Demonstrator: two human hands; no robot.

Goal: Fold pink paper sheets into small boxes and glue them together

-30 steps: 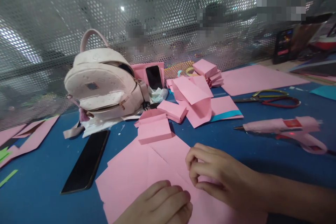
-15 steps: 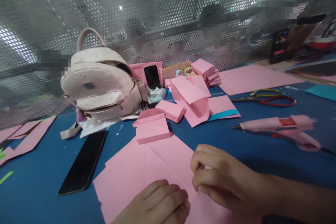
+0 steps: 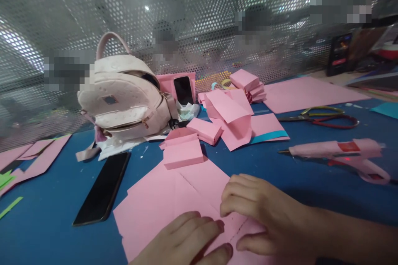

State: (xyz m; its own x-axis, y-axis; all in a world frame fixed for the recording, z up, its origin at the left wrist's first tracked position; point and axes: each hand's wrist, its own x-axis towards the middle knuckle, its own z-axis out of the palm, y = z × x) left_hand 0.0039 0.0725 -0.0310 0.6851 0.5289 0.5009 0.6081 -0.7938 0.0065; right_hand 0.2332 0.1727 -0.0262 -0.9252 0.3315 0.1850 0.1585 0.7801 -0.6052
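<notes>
A large pink paper sheet (image 3: 155, 203) with crease lines and torn-looking edges lies in front of me. My left hand (image 3: 189, 240) rests on its near part, fingers stretched over it and a little bent, thumb below them. To the right, my right hand (image 3: 258, 211) touches the same sheet with thumb and fingers apart, holding nothing. A jagged dark line shows in the paper between thumb and fingers. At the sheet's far end sits a folded pink paper box (image 3: 183, 153), with another small pink box (image 3: 205, 130) behind it.
Left of the sheet lies a black phone (image 3: 102, 188). A pale backpack (image 3: 127, 99) stands behind it. On the right are a pink glue gun (image 3: 338, 151) and scissors (image 3: 332, 119). Further back are pink paper pieces (image 3: 231, 112), an upright phone (image 3: 183, 90) and a perforated metal screen (image 3: 199, 4).
My right hand's thumb and fingers have spread apart from a pinch near the sheet. The left hand's fingers have shifted slightly right and spread. The view has turned a little left.
</notes>
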